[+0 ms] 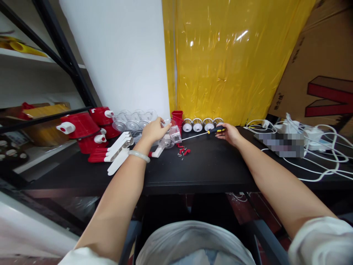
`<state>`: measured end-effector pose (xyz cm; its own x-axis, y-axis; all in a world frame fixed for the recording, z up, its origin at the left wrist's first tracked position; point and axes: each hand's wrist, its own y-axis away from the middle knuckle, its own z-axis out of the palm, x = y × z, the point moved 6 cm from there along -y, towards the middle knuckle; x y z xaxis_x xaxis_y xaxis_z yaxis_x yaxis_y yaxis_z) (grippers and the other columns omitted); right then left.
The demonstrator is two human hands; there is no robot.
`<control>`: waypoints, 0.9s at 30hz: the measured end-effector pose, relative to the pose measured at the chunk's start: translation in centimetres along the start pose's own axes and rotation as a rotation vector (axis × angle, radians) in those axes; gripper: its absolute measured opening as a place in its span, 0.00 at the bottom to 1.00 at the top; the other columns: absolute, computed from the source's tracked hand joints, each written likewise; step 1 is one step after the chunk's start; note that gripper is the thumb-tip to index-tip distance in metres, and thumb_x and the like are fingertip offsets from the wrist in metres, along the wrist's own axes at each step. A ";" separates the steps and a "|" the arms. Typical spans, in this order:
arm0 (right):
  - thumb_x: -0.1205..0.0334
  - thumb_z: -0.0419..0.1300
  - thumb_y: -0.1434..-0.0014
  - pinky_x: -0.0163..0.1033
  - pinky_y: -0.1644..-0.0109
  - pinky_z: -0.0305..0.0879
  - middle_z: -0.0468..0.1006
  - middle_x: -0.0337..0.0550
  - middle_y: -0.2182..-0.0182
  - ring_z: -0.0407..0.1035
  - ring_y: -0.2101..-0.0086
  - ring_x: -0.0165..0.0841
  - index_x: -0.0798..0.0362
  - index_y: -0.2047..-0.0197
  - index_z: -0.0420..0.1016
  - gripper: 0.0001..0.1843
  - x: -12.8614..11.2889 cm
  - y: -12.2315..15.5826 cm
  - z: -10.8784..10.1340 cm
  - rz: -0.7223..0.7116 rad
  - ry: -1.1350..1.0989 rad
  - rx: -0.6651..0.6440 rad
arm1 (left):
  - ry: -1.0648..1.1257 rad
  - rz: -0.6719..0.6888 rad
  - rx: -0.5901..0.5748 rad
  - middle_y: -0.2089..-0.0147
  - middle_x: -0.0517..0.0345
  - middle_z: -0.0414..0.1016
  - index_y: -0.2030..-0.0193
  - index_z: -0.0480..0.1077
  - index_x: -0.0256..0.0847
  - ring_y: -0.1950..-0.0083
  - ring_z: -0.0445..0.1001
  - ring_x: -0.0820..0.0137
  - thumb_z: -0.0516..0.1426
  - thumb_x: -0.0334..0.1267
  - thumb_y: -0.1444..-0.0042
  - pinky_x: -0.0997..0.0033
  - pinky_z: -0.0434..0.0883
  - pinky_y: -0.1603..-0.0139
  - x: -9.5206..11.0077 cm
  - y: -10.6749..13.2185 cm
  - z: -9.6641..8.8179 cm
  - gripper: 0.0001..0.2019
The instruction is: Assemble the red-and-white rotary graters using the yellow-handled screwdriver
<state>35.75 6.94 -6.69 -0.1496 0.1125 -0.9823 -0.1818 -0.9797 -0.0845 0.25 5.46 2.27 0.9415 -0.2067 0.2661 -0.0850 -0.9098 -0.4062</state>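
My left hand is closed around a clear plastic cup-like part, which lies tipped on its side above the black table. In my right hand is a screwdriver with a black and yellow handle. Its long shaft points left, and the tip is at or close to the clear part's right end; I cannot tell if they touch. Small red parts and several tiny screws lie just below the tip. Under my left hand rests a white handle-like piece with a red end.
Red housings, white and red handles and clear cups stand at the left. Behind are a red container and several round white-faced cylinders. White cables and a pixelated device occupy the right side.
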 end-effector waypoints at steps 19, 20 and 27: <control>0.53 0.41 0.35 0.38 0.70 0.70 0.79 0.46 0.75 0.75 0.74 0.36 0.52 0.65 0.71 0.21 0.7 -0.4 -0.5 0.085 0.057 0.019 | 0.010 0.015 0.008 0.52 0.49 0.78 0.49 0.67 0.45 0.53 0.75 0.55 0.47 0.66 0.45 0.60 0.67 0.56 0.0 0.0 0.1 0.30; 0.56 0.43 0.37 0.38 0.69 0.70 0.80 0.45 0.72 0.76 0.72 0.36 0.52 0.64 0.71 0.18 0.4 -0.2 -0.3 0.063 0.025 0.002 | 0.011 0.014 0.007 0.52 0.49 0.78 0.49 0.67 0.45 0.53 0.75 0.55 0.47 0.67 0.45 0.60 0.67 0.56 0.0 0.0 0.1 0.30; 0.61 0.53 0.41 0.34 0.71 0.69 0.78 0.40 0.73 0.74 0.75 0.31 0.52 0.62 0.70 0.07 -0.4 0.3 -0.1 -0.026 0.019 -0.014 | 0.009 0.008 0.001 0.52 0.48 0.78 0.48 0.67 0.44 0.52 0.74 0.55 0.47 0.66 0.45 0.60 0.66 0.54 0.0 0.0 0.1 0.30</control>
<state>35.84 6.54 -6.33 -0.1269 0.1348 -0.9827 -0.1715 -0.9788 -0.1121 0.29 5.51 2.18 0.9379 -0.2169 0.2709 -0.0916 -0.9077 -0.4094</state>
